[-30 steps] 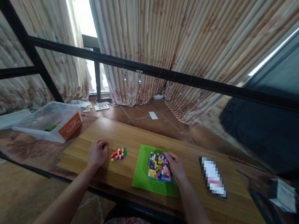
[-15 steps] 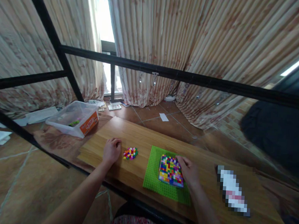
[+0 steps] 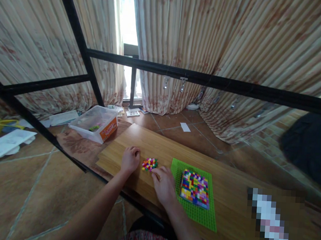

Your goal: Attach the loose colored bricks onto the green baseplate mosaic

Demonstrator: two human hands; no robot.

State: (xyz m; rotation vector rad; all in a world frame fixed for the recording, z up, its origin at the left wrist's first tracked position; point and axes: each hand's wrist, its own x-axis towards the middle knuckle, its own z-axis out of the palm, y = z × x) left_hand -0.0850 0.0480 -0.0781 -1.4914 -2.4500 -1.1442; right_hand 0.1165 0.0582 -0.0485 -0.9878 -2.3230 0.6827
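A small pile of coloured toy bricks (image 3: 149, 164) lies loose on the wooden table between my two hands. My left hand (image 3: 131, 159) rests just left of the pile, its fingers curled in, and nothing shows in them. At the pile's near right edge, my right hand (image 3: 164, 182) has thumb and fingertips pinched together; anything between them is too small or hidden to make out. To the right of it, a rectangular block of multicoloured bricks (image 3: 195, 188) sits on a green studded baseplate (image 3: 190, 212), apart from both hands.
On the floor beyond the table's (image 3: 138, 133) left end stands a clear plastic bin (image 3: 93, 123) with an orange label. A blurred-out pale object (image 3: 271, 219) lies on the table at right. A black metal bar (image 3: 201, 80) crosses ahead, with curtains behind.
My right hand has left the brick block on the baseplate and moved left to the loose pile. My left hand stays beside the pile. The view has turned slightly left.
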